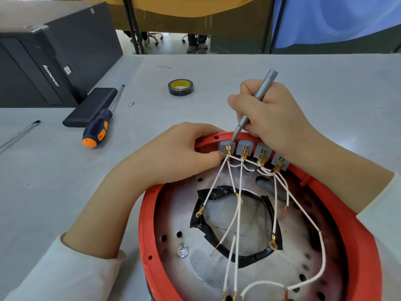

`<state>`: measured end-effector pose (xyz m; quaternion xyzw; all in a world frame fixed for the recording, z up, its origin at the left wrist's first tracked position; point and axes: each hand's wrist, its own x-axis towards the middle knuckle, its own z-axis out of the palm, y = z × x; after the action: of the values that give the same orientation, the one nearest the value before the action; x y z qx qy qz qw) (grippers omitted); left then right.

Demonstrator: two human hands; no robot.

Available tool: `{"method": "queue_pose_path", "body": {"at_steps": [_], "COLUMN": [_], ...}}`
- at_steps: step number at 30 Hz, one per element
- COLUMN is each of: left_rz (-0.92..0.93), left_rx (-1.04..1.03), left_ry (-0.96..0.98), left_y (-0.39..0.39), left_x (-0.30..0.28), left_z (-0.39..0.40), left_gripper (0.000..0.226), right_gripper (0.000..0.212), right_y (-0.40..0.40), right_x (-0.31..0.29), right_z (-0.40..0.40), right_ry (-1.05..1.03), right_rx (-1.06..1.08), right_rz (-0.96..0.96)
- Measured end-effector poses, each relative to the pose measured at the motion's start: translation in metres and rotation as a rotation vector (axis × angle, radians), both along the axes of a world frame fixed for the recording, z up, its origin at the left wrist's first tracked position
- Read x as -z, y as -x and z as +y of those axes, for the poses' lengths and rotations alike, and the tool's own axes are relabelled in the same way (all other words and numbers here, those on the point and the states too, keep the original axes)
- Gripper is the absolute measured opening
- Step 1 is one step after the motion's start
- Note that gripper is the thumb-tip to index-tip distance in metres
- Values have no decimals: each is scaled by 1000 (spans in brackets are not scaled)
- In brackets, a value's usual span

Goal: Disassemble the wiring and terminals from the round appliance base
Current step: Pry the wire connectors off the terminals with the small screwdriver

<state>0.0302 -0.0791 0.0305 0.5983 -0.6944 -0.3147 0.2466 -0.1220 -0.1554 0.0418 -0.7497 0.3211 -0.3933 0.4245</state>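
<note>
Your right hand [269, 118] grasps the slim grey driver [256, 101] like a pen, its tip at the leftmost grey terminal block [225, 146], likely to loosen it. Your left hand [184, 153] clamps the red base's rim [145, 213], fingertips pinching at the brass connector [227, 152] beside that tip, steadying it. White wires [237, 218] fan down across the base's metal floor. The base sits on the bench [65, 170]; a bigger screwdriver [97, 131] and a tape roll [180, 87] lie beyond it.

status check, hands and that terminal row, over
Right hand grips grey driver, tip at leftmost terminal block. Left hand pinches its brass connector, steadying red base. White wires attached; nothing blocking.
</note>
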Motion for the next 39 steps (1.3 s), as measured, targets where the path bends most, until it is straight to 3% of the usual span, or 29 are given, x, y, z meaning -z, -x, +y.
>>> {"method": "queue_pose_path", "body": {"at_steps": [4,16,26,31,39], "left_rz": [-17,-29,-5,7,-29], "left_rx": [5,5,14,14,-28], "left_ry": [40,46,31,13,20], "left_y": [-2,-1,-2,-1,-3], "left_x": [1,1,2,2,4], "left_z": [-1,-2,-3,-3,-4], "left_gripper": [22,22,22,34,26], "right_gripper": [39,38,35,30,25], "right_y": [0,0,-2,-6,-14], "right_x": [0,4,3,2,3], "right_z": [0,-1,-5,-10,-14], "right_ry": [19,208,167,89,122], "right_rx": [13,82,107,119,165], "right_rz": [17,172,186,232,288]}}
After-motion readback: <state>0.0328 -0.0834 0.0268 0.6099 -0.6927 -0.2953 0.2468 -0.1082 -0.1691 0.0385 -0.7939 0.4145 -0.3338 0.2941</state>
